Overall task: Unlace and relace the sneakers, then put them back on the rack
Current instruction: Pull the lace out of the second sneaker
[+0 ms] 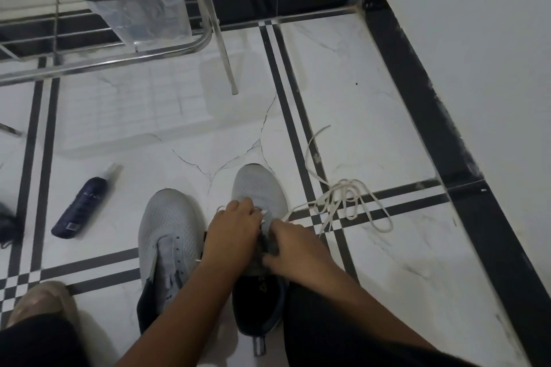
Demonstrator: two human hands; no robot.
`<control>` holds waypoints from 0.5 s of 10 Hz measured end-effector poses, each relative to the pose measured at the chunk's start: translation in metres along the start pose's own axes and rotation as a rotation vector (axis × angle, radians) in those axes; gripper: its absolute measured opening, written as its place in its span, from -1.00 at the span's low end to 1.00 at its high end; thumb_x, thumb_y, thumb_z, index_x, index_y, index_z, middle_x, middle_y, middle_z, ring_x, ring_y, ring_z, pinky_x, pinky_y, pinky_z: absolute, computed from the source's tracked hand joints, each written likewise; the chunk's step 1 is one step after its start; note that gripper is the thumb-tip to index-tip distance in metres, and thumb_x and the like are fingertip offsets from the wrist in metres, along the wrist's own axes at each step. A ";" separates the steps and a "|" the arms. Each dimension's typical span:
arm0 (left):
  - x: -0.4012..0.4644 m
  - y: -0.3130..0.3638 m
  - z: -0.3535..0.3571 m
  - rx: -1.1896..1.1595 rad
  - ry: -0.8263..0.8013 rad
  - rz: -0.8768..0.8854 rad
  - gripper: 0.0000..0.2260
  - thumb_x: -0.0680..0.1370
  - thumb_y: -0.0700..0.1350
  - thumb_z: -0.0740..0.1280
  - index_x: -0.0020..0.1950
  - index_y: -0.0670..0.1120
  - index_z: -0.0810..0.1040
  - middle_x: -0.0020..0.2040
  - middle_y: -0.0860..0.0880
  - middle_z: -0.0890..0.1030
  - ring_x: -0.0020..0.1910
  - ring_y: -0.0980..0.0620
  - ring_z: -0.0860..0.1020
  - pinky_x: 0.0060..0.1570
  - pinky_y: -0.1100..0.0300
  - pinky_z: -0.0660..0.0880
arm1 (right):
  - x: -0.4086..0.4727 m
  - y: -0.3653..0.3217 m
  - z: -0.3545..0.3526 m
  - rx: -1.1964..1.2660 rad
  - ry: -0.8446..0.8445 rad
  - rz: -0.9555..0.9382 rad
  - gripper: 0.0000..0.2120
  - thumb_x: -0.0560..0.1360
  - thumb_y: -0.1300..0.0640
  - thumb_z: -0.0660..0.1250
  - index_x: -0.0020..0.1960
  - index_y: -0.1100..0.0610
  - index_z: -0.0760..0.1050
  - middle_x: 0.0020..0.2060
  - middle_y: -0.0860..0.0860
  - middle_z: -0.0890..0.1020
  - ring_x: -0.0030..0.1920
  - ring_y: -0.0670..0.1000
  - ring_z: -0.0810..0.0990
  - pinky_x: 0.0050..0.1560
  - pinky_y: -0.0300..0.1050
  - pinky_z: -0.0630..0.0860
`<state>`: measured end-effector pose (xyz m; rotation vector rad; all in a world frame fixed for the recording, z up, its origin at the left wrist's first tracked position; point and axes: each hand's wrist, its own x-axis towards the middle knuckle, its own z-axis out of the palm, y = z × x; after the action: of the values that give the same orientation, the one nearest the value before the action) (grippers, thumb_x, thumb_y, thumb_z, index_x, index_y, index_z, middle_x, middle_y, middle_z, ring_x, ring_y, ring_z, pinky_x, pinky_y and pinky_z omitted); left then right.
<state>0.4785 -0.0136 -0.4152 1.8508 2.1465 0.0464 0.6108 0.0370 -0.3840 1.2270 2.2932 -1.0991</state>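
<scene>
Both hands' fingers [259, 211] pinch lace [343, 202] at right sneaker [259, 188]; lidded clear bin [143, 9], contents unclear.

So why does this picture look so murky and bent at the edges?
Head view: dim, greyish light; the glossy floor mirrors the rack; wide-angle lens bows the floor's straight lines; the spray bottle and both hands, left and right, look softly blurred.

No text, brand or number can be read. The dark bottle [80, 207] at lower left carries a pale barcode patch and faint lettering, both too blurred to make out. A small mark inside the right sneaker [258, 197] is illegible.
</scene>
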 end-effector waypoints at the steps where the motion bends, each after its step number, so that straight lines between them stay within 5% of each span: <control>1: 0.000 -0.006 -0.002 -0.907 0.148 -0.556 -0.91 0.54 -0.12 0.33 -0.15 -0.08 0.55 -0.15 -0.02 0.54 -0.16 0.00 0.53 -0.25 0.14 0.47 | 0.002 0.009 -0.002 0.147 0.081 0.046 -0.88 0.52 0.08 0.23 0.01 0.11 0.39 -0.16 0.05 0.54 -0.10 0.10 0.55 -0.25 -0.12 0.34; 2: -0.008 -0.011 -0.015 -2.061 0.277 -1.112 -0.77 0.58 -0.17 0.15 -0.27 -0.11 0.46 -0.36 -0.03 0.52 -0.30 0.02 0.47 -0.27 0.19 0.41 | 0.000 0.014 -0.006 0.171 0.103 0.028 -0.82 0.54 0.10 0.22 0.11 0.13 0.42 -0.09 0.07 0.58 -0.05 0.08 0.56 -0.14 -0.11 0.43; 3: -0.009 -0.013 -0.018 -1.436 0.005 -0.883 -0.69 0.57 0.00 0.10 -0.30 -0.09 0.43 -0.46 0.02 0.52 -0.33 -0.04 0.45 -0.26 0.09 0.40 | -0.002 0.012 -0.002 0.130 0.104 -0.024 -0.87 0.54 0.11 0.21 0.03 0.15 0.39 -0.20 0.04 0.52 -0.12 0.09 0.55 -0.21 -0.09 0.40; 4: -0.009 -0.015 -0.016 -0.334 -0.112 -0.320 -0.71 0.52 0.24 0.20 -0.18 0.04 0.50 -0.30 0.07 0.58 -0.20 0.02 0.56 0.00 0.06 0.46 | -0.001 0.011 0.001 0.070 0.077 -0.053 -0.90 0.55 0.10 0.21 0.00 0.12 0.34 -0.17 0.08 0.52 -0.11 0.11 0.53 -0.25 -0.13 0.29; 5: -0.008 -0.006 -0.013 0.054 -0.034 -0.031 -0.86 0.36 0.10 0.46 -0.17 0.09 0.61 -0.14 0.05 0.60 0.03 -0.06 0.56 0.33 -0.22 0.21 | 0.001 0.010 0.000 0.029 0.081 -0.075 -0.91 0.56 0.10 0.20 -0.02 0.09 0.29 -0.14 0.08 0.52 -0.13 0.11 0.51 -0.25 -0.14 0.25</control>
<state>0.4701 -0.0204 -0.4024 1.8331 2.1731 -0.0502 0.6189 0.0408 -0.3893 1.2275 2.4093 -1.1320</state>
